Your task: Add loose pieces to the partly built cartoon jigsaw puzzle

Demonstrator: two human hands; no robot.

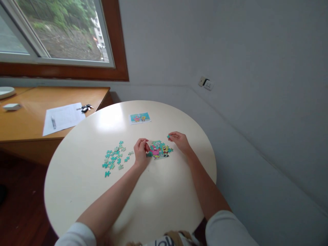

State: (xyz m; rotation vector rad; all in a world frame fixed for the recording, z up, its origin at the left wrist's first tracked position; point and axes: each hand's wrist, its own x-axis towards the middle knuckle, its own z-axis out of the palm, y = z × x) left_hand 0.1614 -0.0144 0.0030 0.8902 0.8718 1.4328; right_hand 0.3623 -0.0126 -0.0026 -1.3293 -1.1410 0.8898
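A person seated at a round cream table [77,177] works on one small cartoon jigsaw puzzle [160,149], partly assembled near the table's centre, showing a pink figure and a yellow figure on a teal ground. The left hand [141,150] rests at the puzzle's left edge, fingers curled narrow, thumb and forefinger pinched together; whether a piece sits between them cannot be told. The right hand [180,140] sits at the puzzle's upper right corner, fingertips pinching one teal piece [168,136]. A scatter of loose teal pieces [114,159], roughly twenty, lies toward the table's left side. One reference picture card [139,118] lies near the far edge; no writing on it is legible. On the wooden desk [25,126] beyond sit one printed sheet [65,117] with one pen [53,122], text unreadable, and one bunch of keys [85,108].
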